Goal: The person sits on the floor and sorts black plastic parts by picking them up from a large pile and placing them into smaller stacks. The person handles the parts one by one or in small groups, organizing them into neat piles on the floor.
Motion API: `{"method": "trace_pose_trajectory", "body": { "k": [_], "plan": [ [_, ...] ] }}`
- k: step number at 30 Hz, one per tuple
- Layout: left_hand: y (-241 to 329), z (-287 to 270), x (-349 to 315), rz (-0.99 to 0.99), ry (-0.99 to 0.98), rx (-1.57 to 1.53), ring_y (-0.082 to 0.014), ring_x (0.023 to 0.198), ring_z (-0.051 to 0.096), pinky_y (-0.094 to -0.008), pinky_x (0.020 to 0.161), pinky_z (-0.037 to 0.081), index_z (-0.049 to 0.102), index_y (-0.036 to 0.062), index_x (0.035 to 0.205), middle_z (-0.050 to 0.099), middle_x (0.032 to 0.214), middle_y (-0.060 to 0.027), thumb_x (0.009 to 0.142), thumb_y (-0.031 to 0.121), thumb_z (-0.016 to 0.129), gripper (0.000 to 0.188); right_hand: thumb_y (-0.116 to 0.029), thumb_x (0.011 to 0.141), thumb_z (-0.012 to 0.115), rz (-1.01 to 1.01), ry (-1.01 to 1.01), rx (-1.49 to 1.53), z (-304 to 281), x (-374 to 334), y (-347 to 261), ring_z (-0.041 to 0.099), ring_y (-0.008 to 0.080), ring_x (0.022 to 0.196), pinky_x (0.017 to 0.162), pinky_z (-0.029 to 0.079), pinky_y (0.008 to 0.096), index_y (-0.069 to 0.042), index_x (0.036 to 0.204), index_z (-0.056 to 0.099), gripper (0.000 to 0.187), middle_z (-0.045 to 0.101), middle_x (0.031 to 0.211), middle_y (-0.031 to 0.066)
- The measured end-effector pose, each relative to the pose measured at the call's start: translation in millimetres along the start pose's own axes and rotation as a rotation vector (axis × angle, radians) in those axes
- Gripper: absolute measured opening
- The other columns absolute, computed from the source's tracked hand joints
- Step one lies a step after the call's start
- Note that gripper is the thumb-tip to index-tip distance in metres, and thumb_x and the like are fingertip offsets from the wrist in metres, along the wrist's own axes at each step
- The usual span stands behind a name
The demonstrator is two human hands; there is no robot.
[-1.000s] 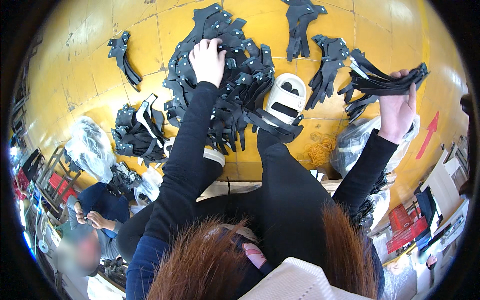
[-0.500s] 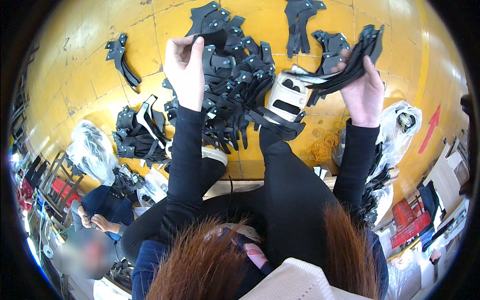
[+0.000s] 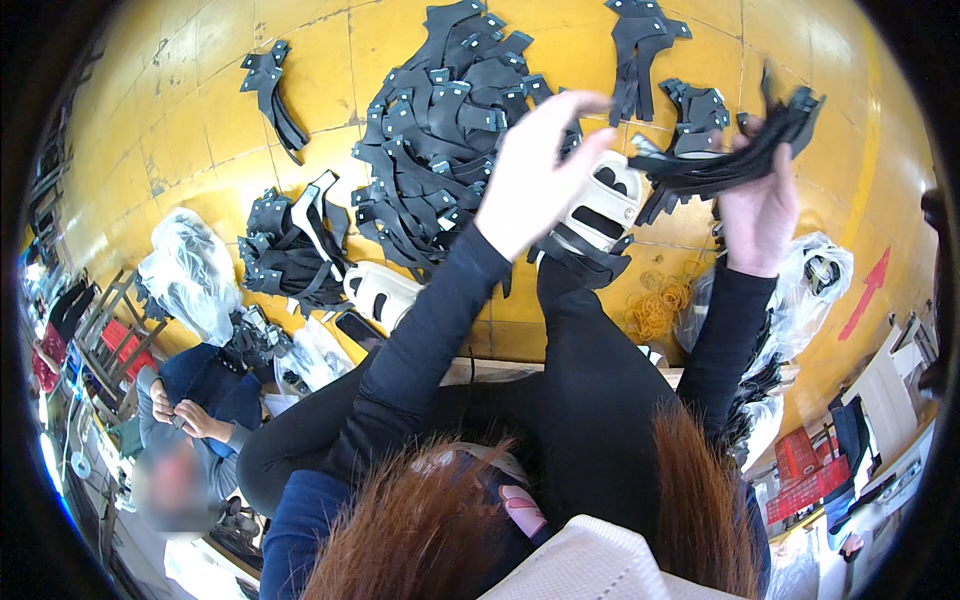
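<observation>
My right hand is closed around a thick bundle of black strap pieces, which fans out to the left and upper right. My left hand hovers over the right side of a big heap of similar black strap pieces. Its thumb and fingers are apart, and I see nothing between them. Just beyond its fingertips is the left end of the bundle. Below, a cream slide sandal is on my foot, with black straps lying across it.
Smaller piles of black pieces lie on the yellow tiled floor, with one pile at left. Clear plastic bags stand on both sides. Yellow rubber bands lie right of my leg. A person sits at lower left.
My left hand has moved right from the heap toward the bundle, and the black piece it pinched is no longer in it. My right hand still holds the bundle, slightly farther right.
</observation>
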State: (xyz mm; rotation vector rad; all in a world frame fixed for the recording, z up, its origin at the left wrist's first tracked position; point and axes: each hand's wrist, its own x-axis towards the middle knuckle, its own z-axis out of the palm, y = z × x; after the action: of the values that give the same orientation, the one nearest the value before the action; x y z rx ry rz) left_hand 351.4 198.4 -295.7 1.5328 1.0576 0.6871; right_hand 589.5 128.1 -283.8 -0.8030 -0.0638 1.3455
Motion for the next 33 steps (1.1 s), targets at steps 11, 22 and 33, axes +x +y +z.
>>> {"method": "trace_pose_trajectory", "body": {
  "k": [11,22,33],
  "plan": [
    [-146,-77,-11,0.187,-0.087,0.822,-0.0261,0.109,0.051,-0.0389,0.09,0.041,0.059,0.0124,0.1,0.057,0.11,-0.0022,0.07,0.004,0.065,0.032,-0.02,0.098,0.046,-0.072,-0.119,0.192,-37,-5,-69,0.053,0.0245,0.118,0.106,0.035,0.044,-0.006,0.13,0.05,0.035,0.057,0.127,0.0088],
    [-149,-80,-14,0.058,-0.12,0.827,-0.0214,0.111,0.051,-0.0366,0.09,0.039,0.051,0.0189,0.126,0.058,0.119,0.002,0.077,0.011,0.067,0.051,-0.02,0.098,0.045,-0.02,-0.139,0.229,-36,-1,-55,0.049,0.0238,0.122,0.108,0.032,0.0442,-0.008,0.132,0.049,0.036,0.055,0.13,0.0096],
    [-155,-83,-8,0.135,-0.147,0.87,-0.0239,0.106,0.051,-0.0379,0.088,0.039,0.055,0.0169,0.119,0.057,0.112,-0.0014,0.075,0.011,0.067,0.046,-0.019,0.098,0.047,-0.023,-0.107,0.209,-36,-2,-53,0.049,0.0241,0.122,0.109,0.031,0.0445,-0.008,0.132,0.047,0.037,0.054,0.13,0.01]
  ]
}}
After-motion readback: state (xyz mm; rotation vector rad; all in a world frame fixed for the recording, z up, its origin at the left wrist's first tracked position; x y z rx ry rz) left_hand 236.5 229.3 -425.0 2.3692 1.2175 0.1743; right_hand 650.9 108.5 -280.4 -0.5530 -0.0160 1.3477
